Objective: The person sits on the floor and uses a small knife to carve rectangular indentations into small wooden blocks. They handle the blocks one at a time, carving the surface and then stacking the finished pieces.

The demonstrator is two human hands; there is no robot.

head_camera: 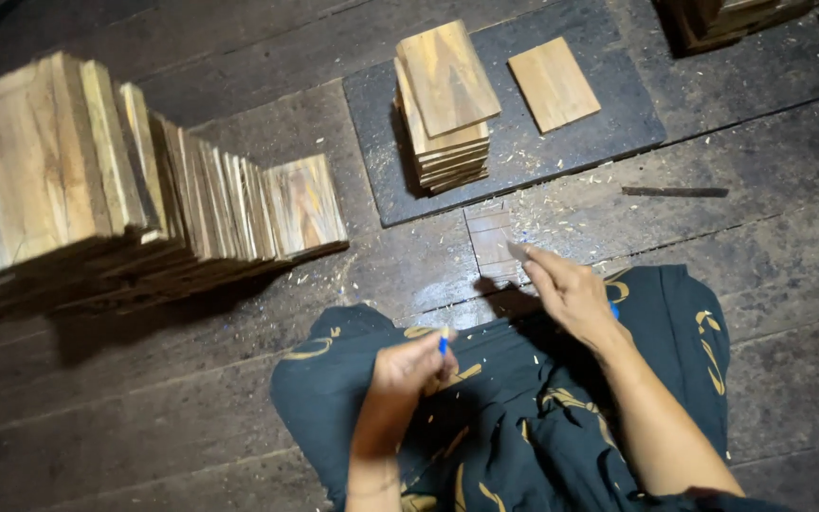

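1. Left hand [411, 368]: closed in a fist around a small blue tool [444, 343]; only the blue tip shows above the fingers, so I can't tell what kind of tool it is. The hand sits over the lap.
2. Right hand [571, 289]: fingers extended forward, tips pinching or touching a small pale piece [518, 250] at floor level. It's too small to identify, and I can't tell if it's gripped or just touched. A bit of blue shows behind the wrist.
3. Directly under both hands: dark cloth with yellow pattern [523, 417], covering the lap, flecked with wood shavings.
4. Just ahead of the right fingertips: a square patch set into the wooden floor [239, 398], with shavings scattered around it.
5. Further ahead of the right hand: dark mat [618, 123]. On it are a stack of wooden tiles [443, 104], top tile skewed, and a single flat tile [553, 83] beside the stack, not touching it.
6. Right of the right hand, well apart: thin dark stick [675, 192] lying on the floor.
7. Far left of the left hand: long leaning row of wooden tiles [135, 180], stacked on edge and fanned out.
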